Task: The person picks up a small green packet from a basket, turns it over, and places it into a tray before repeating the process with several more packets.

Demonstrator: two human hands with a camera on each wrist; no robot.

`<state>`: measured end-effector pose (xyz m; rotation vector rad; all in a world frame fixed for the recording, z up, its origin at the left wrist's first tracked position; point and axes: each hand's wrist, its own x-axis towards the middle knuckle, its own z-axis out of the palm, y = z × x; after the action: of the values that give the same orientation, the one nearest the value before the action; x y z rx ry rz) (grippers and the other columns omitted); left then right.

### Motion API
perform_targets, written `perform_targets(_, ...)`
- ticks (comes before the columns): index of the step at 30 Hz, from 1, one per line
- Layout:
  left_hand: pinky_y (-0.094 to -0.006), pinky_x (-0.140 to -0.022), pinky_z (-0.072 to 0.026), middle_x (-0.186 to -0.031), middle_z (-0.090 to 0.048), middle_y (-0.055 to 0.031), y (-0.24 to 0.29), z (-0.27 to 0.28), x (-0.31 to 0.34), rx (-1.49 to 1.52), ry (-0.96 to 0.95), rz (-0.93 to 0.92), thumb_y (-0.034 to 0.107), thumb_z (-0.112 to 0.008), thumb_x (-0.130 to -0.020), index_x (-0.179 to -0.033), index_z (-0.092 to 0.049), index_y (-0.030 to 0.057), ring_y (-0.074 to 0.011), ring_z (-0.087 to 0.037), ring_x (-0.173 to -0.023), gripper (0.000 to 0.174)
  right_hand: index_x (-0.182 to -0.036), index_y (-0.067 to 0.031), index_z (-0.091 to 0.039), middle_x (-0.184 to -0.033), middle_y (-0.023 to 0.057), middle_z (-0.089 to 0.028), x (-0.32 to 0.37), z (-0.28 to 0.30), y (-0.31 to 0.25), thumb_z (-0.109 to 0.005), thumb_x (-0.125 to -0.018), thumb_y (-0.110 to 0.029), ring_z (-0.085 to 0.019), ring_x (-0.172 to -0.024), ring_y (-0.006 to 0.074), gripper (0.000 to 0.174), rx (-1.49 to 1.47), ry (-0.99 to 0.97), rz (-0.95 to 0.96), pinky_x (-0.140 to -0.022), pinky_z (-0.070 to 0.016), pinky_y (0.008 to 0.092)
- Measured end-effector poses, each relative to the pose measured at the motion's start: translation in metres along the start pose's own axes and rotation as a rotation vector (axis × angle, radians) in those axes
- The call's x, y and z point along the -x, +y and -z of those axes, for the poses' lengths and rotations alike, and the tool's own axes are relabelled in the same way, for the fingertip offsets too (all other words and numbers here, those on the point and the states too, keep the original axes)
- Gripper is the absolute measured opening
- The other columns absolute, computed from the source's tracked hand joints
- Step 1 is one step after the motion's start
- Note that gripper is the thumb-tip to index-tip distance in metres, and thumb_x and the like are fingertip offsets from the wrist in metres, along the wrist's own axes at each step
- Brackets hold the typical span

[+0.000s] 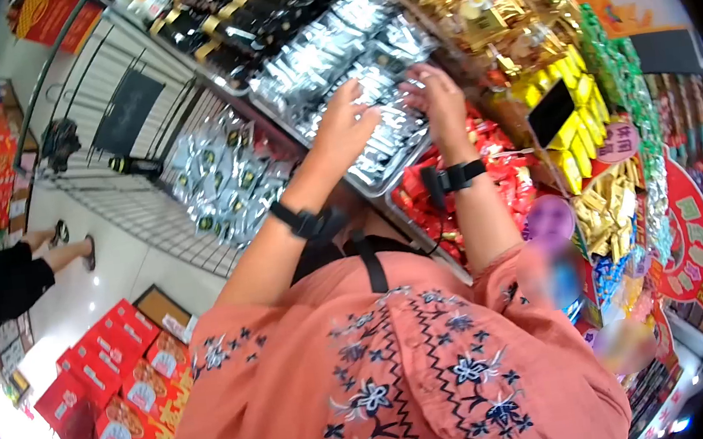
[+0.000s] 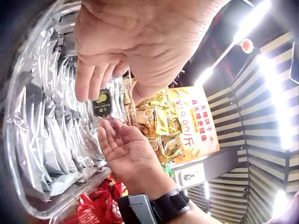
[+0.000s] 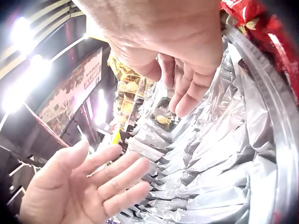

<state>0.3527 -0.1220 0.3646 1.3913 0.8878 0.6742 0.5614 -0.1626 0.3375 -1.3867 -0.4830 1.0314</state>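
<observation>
Two bare forearms with black wrist straps reach past a coral shirt with dark floral embroidery. The left hand hovers over the left edge of a clear plastic tray, its grip released, fingers spread and palm facing inward. The right hand is at the right edge, its grip released too, fingers loosely bent. Shiny silver foil packets lie in dense rows within the tray, beneath and around the hands; whether any fingertip touches them I cannot tell. Red foil-wrapped packets lie beside the tray's near right edge. Off its left edge, a metal wire shopping trolley holds more silver packets with dark labels. Farther out, yellow packets and clear, gold-toned packets lie past the right edge, and black packages with gold bands past the far left corner.
</observation>
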Motion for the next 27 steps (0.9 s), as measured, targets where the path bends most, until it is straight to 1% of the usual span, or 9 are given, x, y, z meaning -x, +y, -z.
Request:
perform_targets(7,-0.0368,-0.103,-0.0464,-0.141,-0.049,-0.0255,0.012,0.03,0.032,0.013,-0.021,0.073,0.018,-0.063,-0.097,-0.145,-0.036,-0.005,-0.0266,-0.057,-0.123,0.06,-0.126,0.003,-0.059,-0.121,0.0166,-0.065,0.01,-0.006,-0.011,-0.053,-0.102,-0.023,-0.07,-0.095,0.0246,0.036,0.046,-0.028,-0.019,-0.077,-0.0578,0.0328)
perform_targets(8,-0.0363,-0.103,-0.0462,-0.141,-0.05,-0.0247,0.007,0.033,0.033,0.02,-0.009,0.077,0.017,-0.063,-0.097,-0.144,-0.038,-0.0045,-0.026,-0.056,-0.124,0.057,-0.121,0.0029,-0.062,-0.112,0.0129,-0.068,0.011,-0.008,-0.01,-0.051,-0.101,-0.02,-0.071,-0.091,0.0236,0.032,0.03,-0.008,-0.012,-0.071,-0.058,0.032)
perform_targets(11,-0.0362,-0.105,-0.0453,-0.142,-0.049,-0.024,0.01,0.041,0.044,0.047,-0.012,0.096,0.016,-0.062,-0.097,-0.144,-0.038,-0.004,-0.0255,-0.055,-0.125,0.056,-0.12,0.0017,-0.063,-0.112,0.0121,-0.068,0.013,-0.01,-0.01,-0.052,-0.101,-0.021,-0.071,-0.09,0.0236,0.031,0.051,0.005,-0.038,-0.069,-0.0579,0.0319)
perform_targets(15,-0.0287,-0.089,-0.0519,-0.128,-0.061,-0.0155,-0.003,0.068,0.061,0.013,0.124,0.018,0.016,-0.058,-0.1,-0.134,-0.049,-0.0019,-0.0188,-0.065,-0.109,0.04,-0.108,-0.0002,-0.064,-0.102,0.0103,-0.07,0.016,-0.013,-0.012,-0.054,-0.1,-0.024,-0.07,-0.082,0.0188,0.026,0.076,0.017,-0.1,-0.064,-0.0558,0.0302)
perform_targets(16,-0.0253,-0.078,-0.0519,-0.116,-0.065,-0.0104,0.006,0.081,0.068,0.047,0.193,0.084,0.016,-0.058,-0.1,-0.126,-0.054,0.0001,-0.0154,-0.067,-0.096,0.031,-0.105,-0.0006,-0.064,-0.1,0.0105,-0.07,0.018,-0.014,-0.011,-0.054,-0.1,-0.024,-0.07,-0.08,0.0177,0.026,0.076,0.011,-0.06,-0.064,-0.0553,0.0299)
perform_targets(18,-0.0255,-0.072,-0.0516,-0.108,-0.066,-0.0087,0.003,0.115,0.08,0.021,0.353,0.099,0.021,-0.058,-0.101,-0.122,-0.056,0.0002,-0.0147,-0.067,-0.09,0.03,-0.101,-0.0011,-0.063,-0.098,0.0109,-0.07,0.027,-0.018,-0.012,-0.055,-0.1,-0.024,-0.068,-0.078,0.0163,0.025,0.084,-0.027,-0.022,-0.066,-0.0547,0.0295)
perform_targets(22,-0.0262,-0.069,-0.0515,-0.103,-0.066,-0.0084,-0.053,0.198,0.094,-0.057,0.606,0.233,0.027,-0.059,-0.099,-0.121,-0.058,-0.0004,-0.0152,-0.067,-0.088,0.035,-0.099,-0.0012,-0.062,-0.098,0.0123,-0.07,0.055,-0.047,-0.032,-0.054,-0.102,-0.024,-0.067,-0.08,0.0164,0.024,0.102,-0.182,-0.072,-0.071,-0.0545,0.0301)
perform_targets(25,-0.027,-0.068,-0.0525,-0.1,-0.068,-0.0076,-0.113,0.24,0.102,-0.181,0.582,0.439,0.033,-0.062,-0.095,-0.12,-0.061,0.0001,-0.0153,-0.067,-0.085,0.041,-0.099,-0.0011,-0.062,-0.098,0.0127,-0.07,0.076,-0.076,-0.035,-0.053,-0.103,-0.023,-0.067,-0.08,0.0161,0.024,0.138,-0.353,-0.095,-0.072,-0.0544,0.03)
perform_targets(27,-0.0273,-0.065,-0.0525,-0.097,-0.069,-0.0072,-0.142,0.24,0.105,-0.266,0.5,0.442,0.033,-0.063,-0.094,-0.117,-0.063,0.0009,-0.0144,-0.067,-0.082,0.039,-0.097,-0.0022,-0.063,-0.096,0.0113,-0.07,0.088,-0.095,-0.032,-0.055,-0.102,-0.024,-0.067,-0.079,0.015,0.024,0.194,-0.442,-0.156,-0.072,-0.0543,0.0289)
